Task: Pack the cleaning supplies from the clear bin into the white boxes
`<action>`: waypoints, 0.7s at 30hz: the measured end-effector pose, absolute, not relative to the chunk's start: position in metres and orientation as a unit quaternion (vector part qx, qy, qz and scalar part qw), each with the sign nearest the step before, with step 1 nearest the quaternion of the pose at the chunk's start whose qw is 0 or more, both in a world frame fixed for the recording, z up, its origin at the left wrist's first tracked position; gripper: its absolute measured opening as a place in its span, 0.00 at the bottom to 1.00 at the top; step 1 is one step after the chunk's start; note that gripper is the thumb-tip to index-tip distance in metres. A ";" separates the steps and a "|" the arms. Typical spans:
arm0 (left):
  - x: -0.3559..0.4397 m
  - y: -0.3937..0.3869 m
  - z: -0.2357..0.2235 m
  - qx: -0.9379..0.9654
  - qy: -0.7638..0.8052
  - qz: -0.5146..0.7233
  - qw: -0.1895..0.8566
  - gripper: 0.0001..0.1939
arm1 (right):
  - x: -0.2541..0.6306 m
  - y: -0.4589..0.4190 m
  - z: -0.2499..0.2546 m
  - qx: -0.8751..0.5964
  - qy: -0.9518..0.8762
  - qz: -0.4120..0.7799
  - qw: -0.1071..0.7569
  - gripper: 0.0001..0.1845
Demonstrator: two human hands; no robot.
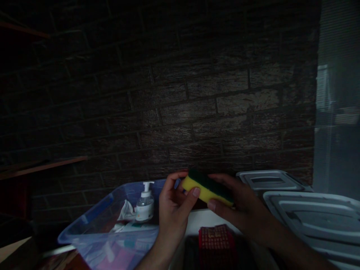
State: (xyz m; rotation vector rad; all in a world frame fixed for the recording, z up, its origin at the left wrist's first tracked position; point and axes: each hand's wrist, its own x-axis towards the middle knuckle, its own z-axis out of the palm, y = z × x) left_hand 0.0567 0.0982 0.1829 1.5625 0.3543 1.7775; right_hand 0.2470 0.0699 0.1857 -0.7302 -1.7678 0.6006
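Note:
A yellow sponge with a dark green scouring side is held up between both hands, tilted down to the right. My left hand grips its left end, thumb on the yellow face. On the right end my right hand is closed, its thumb at the lower yellow edge and its fingers behind the green side. Below the hands stands a white container with a red woven-looking item in it. To the left is a translucent blue plastic bin holding a clear pump bottle and several packets.
Grey lidded bins stand at the right. Behind everything rises a dark brick-patterned wall. A shelf edge juts in from the left, and a cardboard box sits at the lower left. The scene is dim.

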 end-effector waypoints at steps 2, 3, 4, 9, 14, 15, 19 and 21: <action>0.058 0.097 0.184 0.612 0.137 0.688 0.364 0.18 | 0.246 0.068 0.187 -0.308 -0.743 0.258 0.535 0.24; 0.058 0.096 0.184 0.614 0.135 0.688 0.364 0.18 | 0.246 0.067 0.188 -0.309 -0.741 0.262 0.536 0.23; 0.058 0.096 0.184 0.614 0.132 0.688 0.362 0.18 | 0.246 0.066 0.189 -0.308 -0.739 0.266 0.537 0.21; 0.058 0.096 0.185 0.626 0.136 0.689 0.339 0.17 | 0.248 0.064 0.189 -0.302 -0.740 0.273 0.535 0.22; 0.060 0.090 0.192 0.640 0.137 0.702 0.282 0.18 | 0.249 0.068 0.184 -0.302 -0.724 0.285 0.551 0.21; 0.060 0.089 0.193 0.641 0.137 0.704 0.273 0.17 | 0.248 0.069 0.183 -0.308 -0.720 0.288 0.551 0.21; 0.060 0.088 0.194 0.650 0.133 0.705 0.250 0.18 | 0.248 0.069 0.183 -0.322 -0.715 0.283 0.552 0.22; 0.059 0.090 0.192 0.651 0.127 0.709 0.240 0.17 | 0.250 0.069 0.183 -0.323 -0.724 0.276 0.543 0.23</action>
